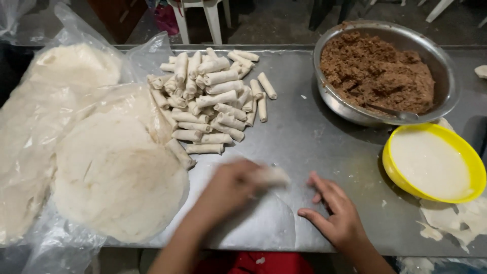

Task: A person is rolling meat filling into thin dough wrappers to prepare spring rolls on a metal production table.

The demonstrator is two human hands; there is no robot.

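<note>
I see left hand (228,189) blurred, gripping a rolled wrapper (271,176) near centre | right hand (337,210) open, flat on table (314,142) | thin wrapper sheet (264,223) under hands | roll pile (210,99) far left | filling bowl (446,76) far right
</note>
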